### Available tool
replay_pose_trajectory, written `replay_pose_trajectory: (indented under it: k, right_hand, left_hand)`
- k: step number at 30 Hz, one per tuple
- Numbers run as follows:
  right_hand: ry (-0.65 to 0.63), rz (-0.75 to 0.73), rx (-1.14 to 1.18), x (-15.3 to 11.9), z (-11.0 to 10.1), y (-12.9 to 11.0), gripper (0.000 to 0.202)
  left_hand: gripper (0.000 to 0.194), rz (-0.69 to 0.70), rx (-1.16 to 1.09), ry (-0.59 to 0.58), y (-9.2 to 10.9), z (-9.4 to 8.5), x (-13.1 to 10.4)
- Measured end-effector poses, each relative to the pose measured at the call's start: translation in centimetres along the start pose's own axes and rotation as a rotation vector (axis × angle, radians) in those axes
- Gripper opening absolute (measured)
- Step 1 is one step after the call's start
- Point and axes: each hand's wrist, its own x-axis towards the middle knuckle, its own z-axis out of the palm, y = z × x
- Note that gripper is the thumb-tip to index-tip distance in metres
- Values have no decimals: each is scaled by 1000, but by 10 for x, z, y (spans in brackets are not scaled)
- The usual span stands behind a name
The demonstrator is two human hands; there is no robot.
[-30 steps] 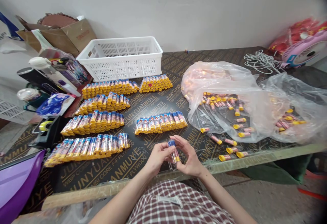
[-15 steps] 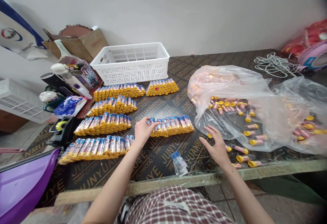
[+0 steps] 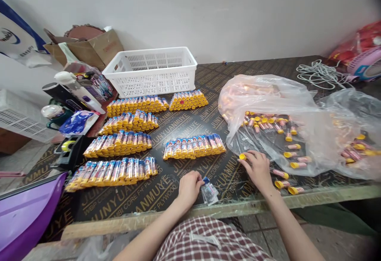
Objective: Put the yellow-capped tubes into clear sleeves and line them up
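My left hand [image 3: 190, 188] is at the small pile of clear plastic sleeves with blue ends [image 3: 210, 192] near the table's front edge. Its fingers are pinched on the blue end of a sleeve. My right hand [image 3: 258, 170] grips a small tube with a yellow cap [image 3: 242, 156]; the fingers hide most of its body. Beyond my hands lies a row of sleeved tubes [image 3: 193, 147], blue at the top and yellow at the bottom. Loose yellow-capped tubes [image 3: 282, 184] lie to the right, beside and inside a clear plastic bag [image 3: 268, 94].
Several stacked rows of sleeved tubes [image 3: 113, 170] stand on the left. Behind them is a white plastic crate [image 3: 151, 82]. A tape dispenser [image 3: 70, 149] and a purple dustpan-like object [image 3: 32, 217] are at the left edge. A coiled white cord [image 3: 323, 74] lies at the back right.
My left hand has left the near row of tubes, moving toward me to the sleeves. My right hand, open before, has closed on a yellow-capped tube.
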Motion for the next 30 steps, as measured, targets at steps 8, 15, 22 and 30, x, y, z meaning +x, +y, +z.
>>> replay_pose_trajectory:
  k: [8, 15, 22, 30]
  right_hand:
    - [20, 110, 462, -8, -23, -51, 32]
    - [-172, 273, 856, -19, -19, -75, 33]
    - [-279, 242, 1022, -27, -17, -88, 29]
    - [-125, 250, 912, -28, -28, -93, 21]
  left_hand:
    - [7, -13, -28, -24, 0, -4, 2]
    - [7, -140, -378, 21, -4, 1, 3]
    - [22, -200, -436, 38, -8, 1, 6]
    - [9, -248, -675, 86, 1, -16, 11]
